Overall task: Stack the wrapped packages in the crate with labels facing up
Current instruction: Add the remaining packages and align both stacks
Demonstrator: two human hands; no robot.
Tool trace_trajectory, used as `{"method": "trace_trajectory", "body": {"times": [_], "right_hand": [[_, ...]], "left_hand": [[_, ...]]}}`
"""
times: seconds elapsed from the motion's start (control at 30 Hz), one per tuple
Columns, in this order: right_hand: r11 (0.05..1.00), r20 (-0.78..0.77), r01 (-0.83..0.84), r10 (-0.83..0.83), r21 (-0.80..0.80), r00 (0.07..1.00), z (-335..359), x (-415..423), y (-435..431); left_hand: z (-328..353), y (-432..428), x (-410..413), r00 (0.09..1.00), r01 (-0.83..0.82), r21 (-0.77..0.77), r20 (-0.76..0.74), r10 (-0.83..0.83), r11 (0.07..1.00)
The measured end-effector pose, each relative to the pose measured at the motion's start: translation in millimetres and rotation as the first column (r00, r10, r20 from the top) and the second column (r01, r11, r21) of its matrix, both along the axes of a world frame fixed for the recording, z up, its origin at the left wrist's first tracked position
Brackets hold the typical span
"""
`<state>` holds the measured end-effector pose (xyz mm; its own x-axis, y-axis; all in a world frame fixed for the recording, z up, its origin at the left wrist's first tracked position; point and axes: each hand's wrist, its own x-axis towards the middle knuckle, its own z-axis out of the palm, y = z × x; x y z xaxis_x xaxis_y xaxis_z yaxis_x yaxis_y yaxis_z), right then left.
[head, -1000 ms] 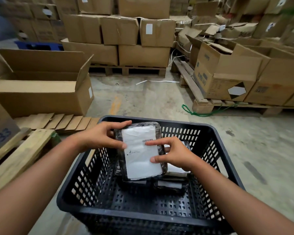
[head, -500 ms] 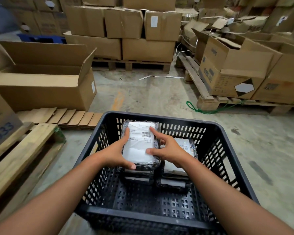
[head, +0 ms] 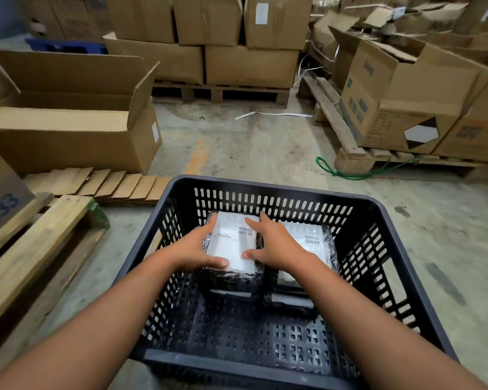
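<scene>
A black perforated plastic crate [head: 268,184] stands on the floor in front of me. Inside, at its far side, lie two stacks of black-wrapped packages. The left stack's top package [head: 231,246] shows a white label with a barcode, facing up. My left hand [head: 195,247] grips its left edge and my right hand [head: 273,243] presses its right edge, thumbs on the label. To the right, the other stack's top package [head: 310,239] also shows its label up, partly hidden by my right wrist.
An open cardboard box [head: 68,130] sits at the left on the floor, with flattened cardboard strips [head: 104,184] before it. A wooden pallet [head: 31,249] lies at my left. Pallets with cartons [head: 406,108] stand right and behind. A green cord [head: 347,173] lies on the concrete.
Both hands have lowered the labelled package from above the crate down onto the left stack inside it. The view has tilted down and closer to the crate.
</scene>
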<state>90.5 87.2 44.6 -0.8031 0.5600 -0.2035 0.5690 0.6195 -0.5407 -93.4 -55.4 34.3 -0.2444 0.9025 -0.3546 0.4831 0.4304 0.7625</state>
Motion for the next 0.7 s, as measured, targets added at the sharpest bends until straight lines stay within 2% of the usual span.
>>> {"method": "trace_trajectory", "body": {"times": [0.2, 0.4, 0.53, 0.7], "right_hand": [[0.985, 0.223, -0.089, 0.055, 0.145, 0.973, -18, 19, 6], [0.987, 0.281, -0.132, 0.103, 0.087, 0.954, -18, 18, 13], [0.99, 0.255, -0.116, 0.093, 0.075, 0.962, -23, 17, 12], [0.997, 0.112, -0.056, 0.05, 0.051, 0.992, -28, 24, 9]], "left_hand": [[-2, 8, -2, 1.0, -0.007, -0.052, 0.027, 0.009, 0.999], [-4, 22, -4, 0.994, 0.018, -0.22, -0.104, -0.042, 0.975], [-4, 27, -7, 0.987, 0.059, -0.274, -0.125, -0.097, 0.96], [-3, 27, -11, 0.998, 0.061, -0.244, -0.002, -0.063, 0.968]]}}
